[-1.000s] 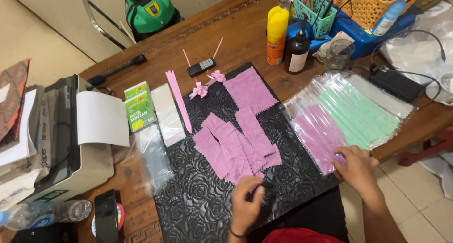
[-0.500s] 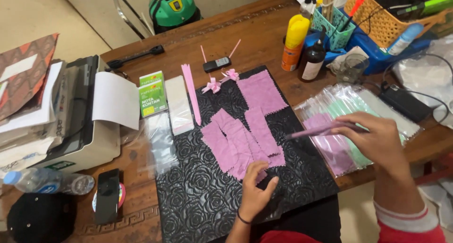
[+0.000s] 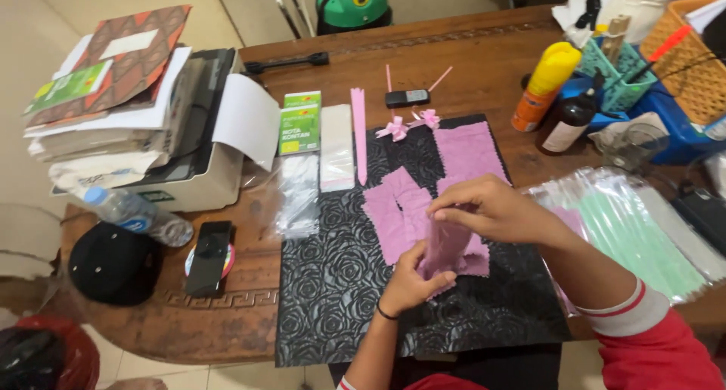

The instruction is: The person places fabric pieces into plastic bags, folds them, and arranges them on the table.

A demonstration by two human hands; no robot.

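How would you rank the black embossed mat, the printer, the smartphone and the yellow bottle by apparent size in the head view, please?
1. Black embossed mat
2. Printer
3 and 4. Smartphone and yellow bottle: too close to rank.

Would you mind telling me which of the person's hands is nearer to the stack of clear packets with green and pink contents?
Right. The right hand is just left of the packet stack, its forearm lying across the near edge. The left hand sits farther left, over the black embossed mat.
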